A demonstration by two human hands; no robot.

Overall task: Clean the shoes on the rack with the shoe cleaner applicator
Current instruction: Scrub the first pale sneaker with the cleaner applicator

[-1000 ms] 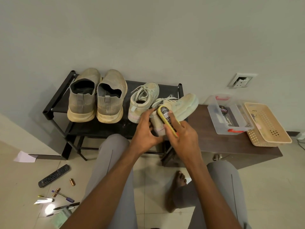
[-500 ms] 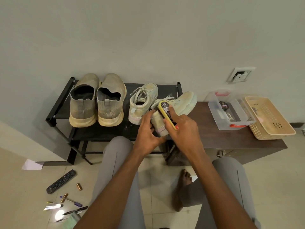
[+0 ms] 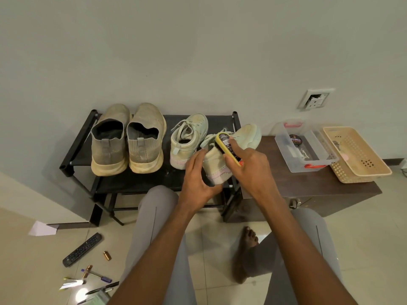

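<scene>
A black shoe rack (image 3: 72, 150) carries a grey-beige knit pair (image 3: 127, 139) with yellowed cream soles, and pale mint-white sneakers (image 3: 189, 137) — soles tinged pink. The shoe cleaner applicator (image 3: 226, 150) is yellow with a black label and a red tip. To the right, a dark brown bench (image 3: 308, 186) bears a clear box (image 3: 306, 150) with red clips — and a beige perforated basket (image 3: 356, 155).

Your right hand (image 3: 253, 168) has slid the yellow applicator (image 3: 228, 151) a little further along the side of the pale sneaker (image 3: 222, 159), its index finger now stretched forward over the label. Your left hand (image 3: 199, 183) has shifted its grip lower, toward the heel and sole, thumb up against the heel. Your head has tipped down slightly, so rack (image 3: 74, 150) and shoes sit lower in view.
</scene>
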